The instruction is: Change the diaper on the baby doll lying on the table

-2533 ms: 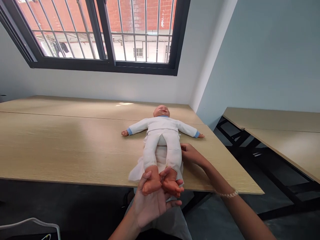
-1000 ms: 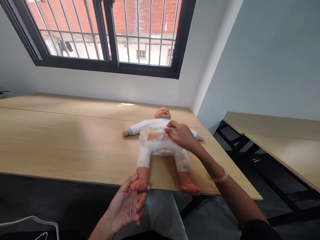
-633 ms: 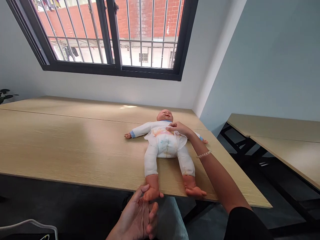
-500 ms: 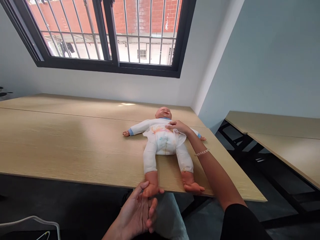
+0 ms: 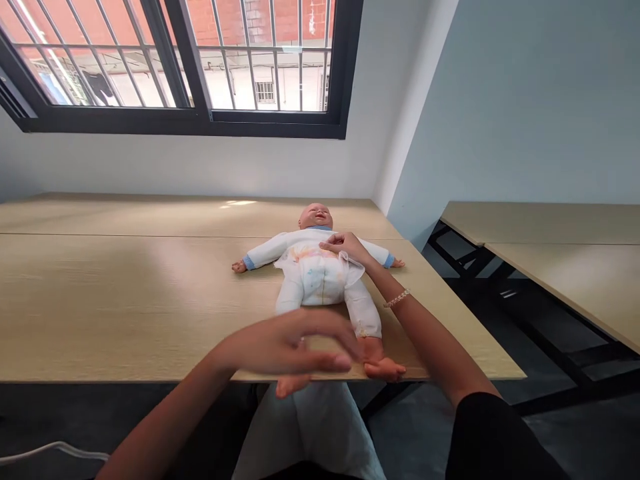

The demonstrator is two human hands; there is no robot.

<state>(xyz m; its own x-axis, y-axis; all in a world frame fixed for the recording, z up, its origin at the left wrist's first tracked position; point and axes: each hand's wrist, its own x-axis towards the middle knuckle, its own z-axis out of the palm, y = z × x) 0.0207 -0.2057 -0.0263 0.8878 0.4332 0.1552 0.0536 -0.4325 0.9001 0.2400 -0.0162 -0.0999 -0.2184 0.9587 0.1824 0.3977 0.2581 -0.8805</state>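
Observation:
A baby doll (image 5: 315, 217) in white clothes lies on its back on the wooden table (image 5: 125, 300), head away from me and feet at the near edge. A white diaper (image 5: 316, 277) with faint coloured print covers its belly. My right hand (image 5: 345, 247) rests at the diaper's top edge on the doll's chest, fingers pinched on the fabric. My left hand (image 5: 295, 343) hovers, blurred, above the doll's leg on the left, fingers stretched out and holding nothing. It hides most of that leg.
A second wooden table (image 5: 550, 247) stands to the right across a gap with black frame legs. A barred window (image 5: 200, 67) fills the wall behind. A white cable (image 5: 50, 450) lies at the bottom left. My lap (image 5: 310, 427) is under the table edge.
My left hand let go of the doll's foot and rose over its leg. My right hand stays at the diaper's top edge. The view has shifted slightly.

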